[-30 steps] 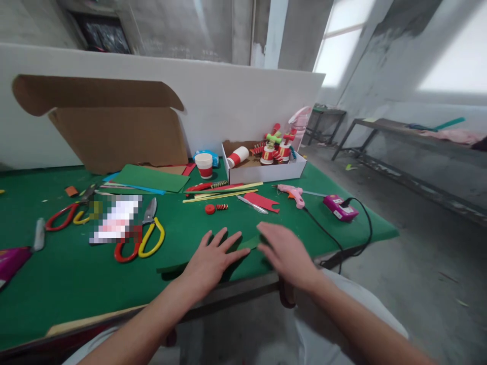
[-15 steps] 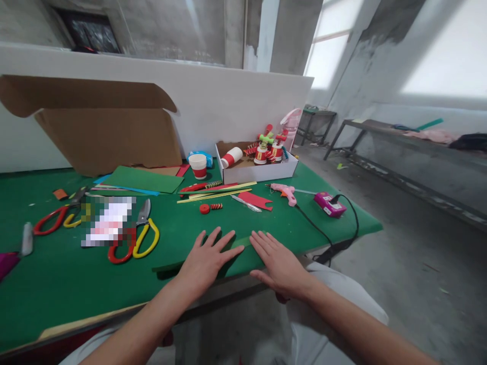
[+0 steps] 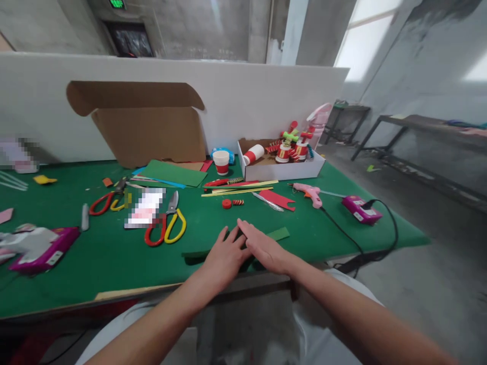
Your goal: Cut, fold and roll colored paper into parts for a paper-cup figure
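Here left hand (image 3: 224,257) and right hand (image 3: 265,248) lie flat, fingers released, on green sheet (image 3: 280,233) at the table (image 3: 114,258) edge.

both hands lie flat, palms down, left hand (image 3: 224,256) touching right hand (image 3: 264,248).

Head camera, looking forward and down — near table (image 3: 114,253), room beyond

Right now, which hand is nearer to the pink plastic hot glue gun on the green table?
Right. The right hand lies to the left of the pink glue gun, apart from it; the left hand is farther left.
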{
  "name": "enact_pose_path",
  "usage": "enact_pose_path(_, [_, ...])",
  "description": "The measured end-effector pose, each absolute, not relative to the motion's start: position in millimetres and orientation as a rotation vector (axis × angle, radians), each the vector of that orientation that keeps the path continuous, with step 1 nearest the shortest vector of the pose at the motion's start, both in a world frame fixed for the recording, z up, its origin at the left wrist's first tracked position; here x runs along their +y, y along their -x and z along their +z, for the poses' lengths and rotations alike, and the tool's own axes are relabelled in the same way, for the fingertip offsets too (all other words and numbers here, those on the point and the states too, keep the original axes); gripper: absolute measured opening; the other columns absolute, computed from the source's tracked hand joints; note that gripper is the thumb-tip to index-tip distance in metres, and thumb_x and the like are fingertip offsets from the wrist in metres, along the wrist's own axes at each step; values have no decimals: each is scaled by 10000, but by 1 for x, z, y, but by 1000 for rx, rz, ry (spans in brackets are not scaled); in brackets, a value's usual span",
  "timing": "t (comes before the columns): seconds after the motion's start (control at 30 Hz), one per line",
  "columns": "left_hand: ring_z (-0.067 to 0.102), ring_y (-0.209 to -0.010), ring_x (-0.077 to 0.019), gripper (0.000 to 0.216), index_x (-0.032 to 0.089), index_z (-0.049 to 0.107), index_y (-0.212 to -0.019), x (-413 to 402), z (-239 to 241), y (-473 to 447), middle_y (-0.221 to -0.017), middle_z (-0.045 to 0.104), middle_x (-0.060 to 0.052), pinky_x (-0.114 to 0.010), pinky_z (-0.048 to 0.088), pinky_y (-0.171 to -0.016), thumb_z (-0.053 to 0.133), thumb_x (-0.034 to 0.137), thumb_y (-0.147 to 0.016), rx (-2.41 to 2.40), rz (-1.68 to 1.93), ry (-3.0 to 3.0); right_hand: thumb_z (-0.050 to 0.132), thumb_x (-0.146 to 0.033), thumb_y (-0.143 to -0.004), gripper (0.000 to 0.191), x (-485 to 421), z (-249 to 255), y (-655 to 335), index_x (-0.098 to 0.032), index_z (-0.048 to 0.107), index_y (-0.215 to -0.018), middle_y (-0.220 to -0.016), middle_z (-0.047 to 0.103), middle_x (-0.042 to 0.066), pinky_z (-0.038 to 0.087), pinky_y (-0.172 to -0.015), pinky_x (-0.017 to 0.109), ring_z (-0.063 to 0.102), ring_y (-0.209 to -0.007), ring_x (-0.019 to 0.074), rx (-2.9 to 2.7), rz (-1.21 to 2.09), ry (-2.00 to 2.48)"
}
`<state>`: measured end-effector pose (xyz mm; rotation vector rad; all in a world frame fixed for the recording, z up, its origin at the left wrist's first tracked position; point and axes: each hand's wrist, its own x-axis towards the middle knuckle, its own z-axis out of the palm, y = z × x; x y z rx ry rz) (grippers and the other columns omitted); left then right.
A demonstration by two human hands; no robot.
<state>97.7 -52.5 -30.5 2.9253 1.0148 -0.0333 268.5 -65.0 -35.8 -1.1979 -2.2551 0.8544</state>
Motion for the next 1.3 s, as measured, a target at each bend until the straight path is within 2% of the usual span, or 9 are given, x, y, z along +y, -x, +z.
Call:
enact_pose_path(0.07, [337, -1367, -276, 408, 325, 570, -1259, -49, -24, -82, -1433, 464, -63, -539, 285, -1096, 470, 165, -897, 922, 62, -2881, 86, -584, -948, 747, -62, -41, -265, -84, 176, -1496, -1550, 186, 133, 145, -1187, 446, 148, -1442, 209, -2281, 894, 1182])
enact_pose_path(0.17, [446, -1278, -198, 397, 280, 600, -1212, -38, -8, -44, -1299, 592, -40, -427, 333, -1075, 348, 156, -931, 978, 427, -2730, 89, -535, -968, 668, -63, -42, -265, -144, 181, -1501, -1553, 204, 85, 127, -1187, 472, 142, -1443, 213, -2367, 849, 1198])
enact_pose_path(0.23, [534, -1144, -196, 349, 235, 630, -1144, -31, 4, -19, -1159, 662, -50, -384, 385, -1009, 335, 280, -964, 1166, 624, -2575, 115, -514, -976, 637, -64, -40, -265, -159, 204, -1498, -1547, 231, 71, 121, -1186, 484, 144, -1443, 226, -2468, 776, 1230])
enact_pose_path(0.37, [559, -924, -217, 335, 215, 668, -928, -31, 14, 4, -925, 670, -42, -354, 422, -838, 524, 510, -859, 1298, 409, -2463, 243, -559, -955, 678, -66, -35, -258, -138, 243, -1486, -1542, 241, 92, 128, -1182, 500, 142, -1441, 266, -2626, 604, 1303])
enact_pose_path(0.5, [524, -886, -210, 251, 211, 647, -858, -39, 9, 0, -866, 620, -25, -324, 382, -780, 660, 449, -779, 1299, 96, -2453, 314, -619, -915, 739, -66, -34, -254, -163, 232, -1491, -1546, 224, 119, 152, -1171, 514, 152, -1438, 285, -2687, 502, 1299])
enact_pose_path(0.6, [515, -874, -199, 168, 200, 638, -791, -40, 3, -1, -831, 605, -24, -305, 351, -756, 600, 357, -841, 1319, -41, -2450, 317, -654, -895, 744, -66, -35, -255, -220, 231, -1493, -1557, 183, 131, 162, -1157, 530, 142, -1438, 304, -2718, 464, 1294])
enact_pose_path(0.83, [506, -853, -188, 224, 187, 618, -698, -41, 0, 1, -796, 602, -21, -296, 310, -721, 574, 321, -872, 1323, -142, -2461, 364, -693, -857, 720, -66, -38, -257, -320, 284, -1468, -1572, 152, 101, 163, -1138, 554, 135, -1433, 342, -2754, 435, 1256])
enact_pose_path(1.1, [495, -923, -250, 126, 207, 668, -746, -56, 13, -11, -845, 628, -50, -382, 297, -780, 598, 239, -845, 1386, -284, -2658, 366, -693, -855, 699, -66, -35, -259, -370, 255, -1465, -1576, 148, 74, 162, -1119, 582, 124, -1429, 366, -2799, 408, 1177])
enact_pose_path(1.3, [527, -863, -211, 284, 183, 649, -769, -50, 4, -5, -827, 639, -49, -340, 341, -750, 460, 315, -935, 1342, -190, -2571, 363, -711, -843, 727, -67, -37, -258, -351, 267, -1467, -1568, 165, 105, 149, -1113, 595, 151, -1421, 380, -2795, 387, 1220])
